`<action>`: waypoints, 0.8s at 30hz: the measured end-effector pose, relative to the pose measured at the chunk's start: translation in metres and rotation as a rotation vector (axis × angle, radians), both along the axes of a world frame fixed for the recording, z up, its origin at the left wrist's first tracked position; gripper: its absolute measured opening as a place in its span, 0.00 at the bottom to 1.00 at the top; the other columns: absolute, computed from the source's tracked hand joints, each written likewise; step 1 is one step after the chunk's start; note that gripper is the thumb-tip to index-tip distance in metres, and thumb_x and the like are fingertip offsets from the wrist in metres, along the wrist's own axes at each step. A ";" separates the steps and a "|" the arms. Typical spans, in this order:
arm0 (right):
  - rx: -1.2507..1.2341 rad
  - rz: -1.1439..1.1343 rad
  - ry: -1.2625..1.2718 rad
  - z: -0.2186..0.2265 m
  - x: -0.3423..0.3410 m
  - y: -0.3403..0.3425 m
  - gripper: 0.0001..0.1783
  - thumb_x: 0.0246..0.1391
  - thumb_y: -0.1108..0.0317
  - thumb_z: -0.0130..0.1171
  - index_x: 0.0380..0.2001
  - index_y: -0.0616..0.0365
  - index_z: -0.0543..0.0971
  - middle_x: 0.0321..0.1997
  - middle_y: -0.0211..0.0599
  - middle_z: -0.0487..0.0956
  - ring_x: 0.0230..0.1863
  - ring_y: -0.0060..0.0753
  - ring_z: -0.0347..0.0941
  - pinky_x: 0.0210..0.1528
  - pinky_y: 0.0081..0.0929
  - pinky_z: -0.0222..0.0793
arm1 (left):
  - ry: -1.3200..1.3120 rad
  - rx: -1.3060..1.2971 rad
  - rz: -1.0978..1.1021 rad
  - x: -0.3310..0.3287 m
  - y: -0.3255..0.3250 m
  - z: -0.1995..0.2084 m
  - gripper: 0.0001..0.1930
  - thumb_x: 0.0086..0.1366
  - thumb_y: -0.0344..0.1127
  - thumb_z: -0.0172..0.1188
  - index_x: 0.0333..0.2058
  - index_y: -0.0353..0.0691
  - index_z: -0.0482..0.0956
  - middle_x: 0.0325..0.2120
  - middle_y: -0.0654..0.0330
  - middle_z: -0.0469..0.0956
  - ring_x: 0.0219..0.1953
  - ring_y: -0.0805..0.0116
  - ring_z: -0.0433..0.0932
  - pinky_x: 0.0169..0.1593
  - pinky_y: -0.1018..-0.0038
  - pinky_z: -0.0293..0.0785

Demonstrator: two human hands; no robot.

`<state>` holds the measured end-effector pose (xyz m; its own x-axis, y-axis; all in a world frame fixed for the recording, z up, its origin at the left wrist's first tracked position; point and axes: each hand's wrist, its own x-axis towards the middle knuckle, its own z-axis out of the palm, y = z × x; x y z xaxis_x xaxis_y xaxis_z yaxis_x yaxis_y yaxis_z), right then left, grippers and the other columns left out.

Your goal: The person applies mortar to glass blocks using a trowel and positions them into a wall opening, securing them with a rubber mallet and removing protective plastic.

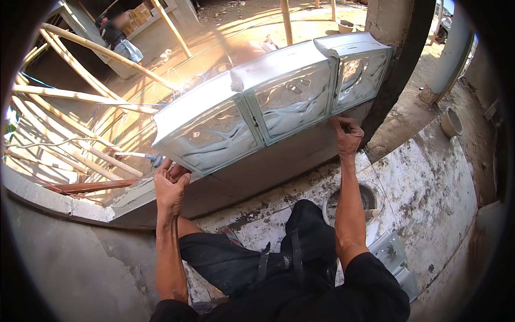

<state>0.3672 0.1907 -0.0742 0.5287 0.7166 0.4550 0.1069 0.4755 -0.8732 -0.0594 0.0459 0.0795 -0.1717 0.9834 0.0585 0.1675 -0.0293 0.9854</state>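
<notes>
Hands [170, 193] [350, 139] well apart, fingers [352, 125] bent, forearms [351, 206] stretched forward

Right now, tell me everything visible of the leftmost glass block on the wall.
The leftmost glass block is squarish and see-through, with a rippled face, a pale greenish rim and a whitish top side. It stands on edge atop the low grey wall, beside the middle block, a narrow seam between them. The left hand is at its lower-left edge; contact is unclear.
</notes>
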 end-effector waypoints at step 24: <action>-0.122 0.208 0.207 -0.039 -0.024 -0.116 0.11 0.63 0.65 0.62 0.32 0.63 0.82 0.28 0.28 0.81 0.29 0.16 0.73 0.33 0.17 0.67 | -0.239 0.023 -0.024 -0.005 0.003 -0.006 0.38 0.46 0.08 0.47 0.61 0.29 0.63 0.52 0.46 0.78 0.54 0.60 0.79 0.56 0.72 0.75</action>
<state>0.3429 0.0744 -0.1135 0.4374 0.8617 0.2573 -0.1678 0.3593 -0.9180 -0.0640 0.0487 0.0737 -0.1603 0.9862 0.0415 -0.0714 -0.0536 0.9960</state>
